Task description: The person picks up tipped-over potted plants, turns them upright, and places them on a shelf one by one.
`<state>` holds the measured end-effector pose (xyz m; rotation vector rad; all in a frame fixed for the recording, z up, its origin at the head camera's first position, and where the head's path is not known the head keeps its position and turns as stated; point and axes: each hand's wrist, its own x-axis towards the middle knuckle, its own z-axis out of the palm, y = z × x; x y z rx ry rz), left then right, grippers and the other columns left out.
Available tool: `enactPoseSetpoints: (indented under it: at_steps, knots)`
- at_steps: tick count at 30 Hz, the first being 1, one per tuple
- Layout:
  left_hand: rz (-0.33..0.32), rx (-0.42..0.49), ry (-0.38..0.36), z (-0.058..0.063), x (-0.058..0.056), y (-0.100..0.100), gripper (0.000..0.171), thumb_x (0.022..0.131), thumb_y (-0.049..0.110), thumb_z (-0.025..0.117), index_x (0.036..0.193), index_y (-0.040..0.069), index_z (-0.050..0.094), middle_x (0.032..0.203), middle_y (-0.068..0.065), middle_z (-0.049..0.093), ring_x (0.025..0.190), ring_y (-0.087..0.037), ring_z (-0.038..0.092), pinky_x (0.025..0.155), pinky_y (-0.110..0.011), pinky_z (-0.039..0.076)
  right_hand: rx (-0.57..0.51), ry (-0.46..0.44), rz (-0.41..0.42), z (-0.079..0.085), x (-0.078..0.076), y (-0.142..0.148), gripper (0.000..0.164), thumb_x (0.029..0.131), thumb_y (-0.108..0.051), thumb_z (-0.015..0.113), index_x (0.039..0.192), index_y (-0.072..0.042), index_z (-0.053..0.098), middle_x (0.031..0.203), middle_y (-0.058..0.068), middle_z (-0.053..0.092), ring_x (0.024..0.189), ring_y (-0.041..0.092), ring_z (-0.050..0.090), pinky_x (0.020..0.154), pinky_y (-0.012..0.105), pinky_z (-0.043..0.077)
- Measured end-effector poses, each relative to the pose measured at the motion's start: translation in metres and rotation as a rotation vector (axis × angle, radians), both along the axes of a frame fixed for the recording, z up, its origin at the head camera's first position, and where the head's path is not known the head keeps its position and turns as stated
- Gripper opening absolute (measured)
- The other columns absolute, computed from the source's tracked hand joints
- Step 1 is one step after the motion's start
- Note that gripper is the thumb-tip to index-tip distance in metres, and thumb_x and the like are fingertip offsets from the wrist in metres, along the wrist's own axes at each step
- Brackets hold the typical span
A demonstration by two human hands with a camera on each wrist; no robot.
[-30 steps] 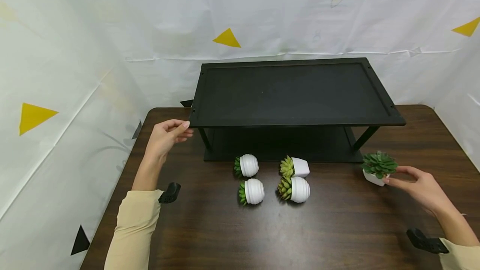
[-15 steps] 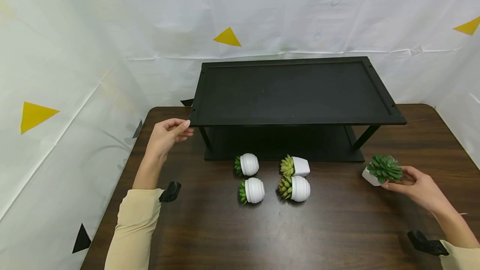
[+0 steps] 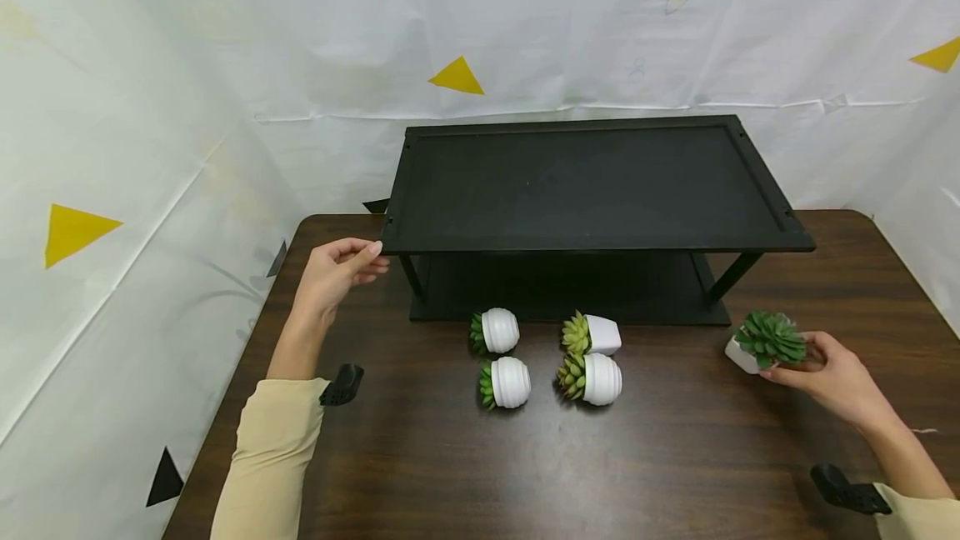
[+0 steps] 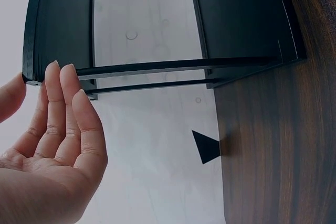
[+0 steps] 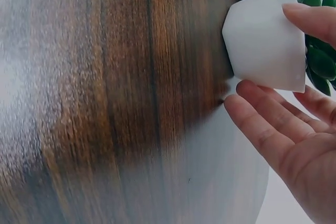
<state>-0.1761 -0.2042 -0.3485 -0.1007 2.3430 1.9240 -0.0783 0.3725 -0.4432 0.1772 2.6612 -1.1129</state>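
Succulent point(image 3: 770, 338), dark green and set in an angular white pot point(image 5: 265, 43), is at the right of the bench point(image 3: 675, 457), just beside the near right corner of the base of the black rack point(image 3: 592, 190). It leans toward the person's right hand point(image 3: 836, 373), which grasps the pot between thumb and fingers; whether the pot touches the bench I cannot tell. The left hand point(image 3: 330, 273) pinches the near left corner of the rack's top (thumb above, fingers below).

To handle this well, I judge, the right hand should bear on the smooth pot walls only, since squeezing leaves could bend them or work the plant loose. Thumb on 1 wall and fingertips low on the opposite wall should let the wrist level it without a slip. The left hand's pinch could steady the rack against a knock. In front of it, 4 other potted plants point(image 3: 512, 382) lie tipped over in 2 pairs; any leftward move calls for clearance.
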Motion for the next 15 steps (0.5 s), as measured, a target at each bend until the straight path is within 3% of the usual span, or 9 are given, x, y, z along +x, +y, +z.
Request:
enactPoseSetpoints:
  at_steps: [5, 15]
  knots:
    - [0.002, -0.002, -0.004, 0.0005, 0.0001, 0.0004, 0.037, 0.089, 0.026, 0.061, 0.108, -0.006, 0.057, 0.081, 0.001, 0.067, 0.076, -0.011, 0.064, 0.076, -0.026, 0.052, 0.023, 0.017, -0.012, -0.0004, 0.0003, -0.0018, 0.074, 0.082, -0.031, 0.070, 0.124, 0.017, 0.031, 0.114, 0.037, 0.050, 0.073, -0.019, 0.040, 0.074, 0.057, 0.042]
    - [0.002, -0.014, -0.005, 0.0000, -0.0002, 0.0001, 0.036, 0.089, 0.026, 0.061, 0.107, -0.005, 0.057, 0.081, 0.002, 0.066, 0.083, -0.020, 0.064, 0.080, -0.031, 0.051, 0.007, 0.020, -0.015, 0.0000, 0.0004, -0.0058, 0.073, 0.082, -0.026, 0.070, 0.123, 0.018, 0.029, 0.117, 0.040, 0.045, 0.074, -0.019, 0.039, 0.073, 0.051, 0.046]
